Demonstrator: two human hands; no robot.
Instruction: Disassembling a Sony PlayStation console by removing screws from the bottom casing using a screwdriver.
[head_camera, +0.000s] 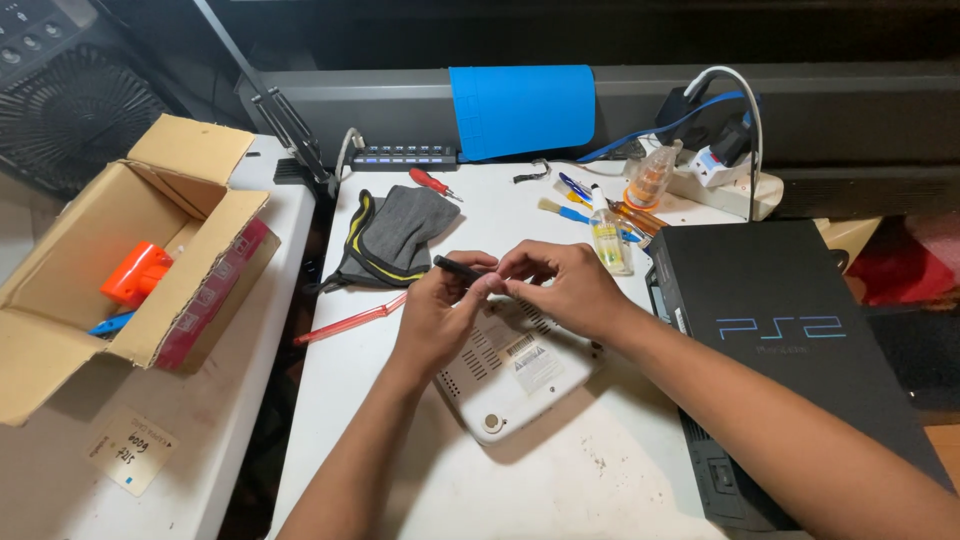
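My left hand (435, 315) grips a thin black screwdriver (457, 267) by its shaft, tip pointing left. My right hand (560, 285) meets it at the fingertips, pinching something too small to make out. Both hands hover over a white flat device (510, 375) lying bottom up on the white table (560, 480), with vent slots and a label showing.
A black game console (790, 340) lies at the right. Grey cloth (400, 235), a red pry tool (350, 322), small bottles (610, 238), brushes, a red screwdriver (435, 183), a power strip (725, 185) and a blue mat (522, 108) sit behind. An open cardboard box (110, 290) stands left.
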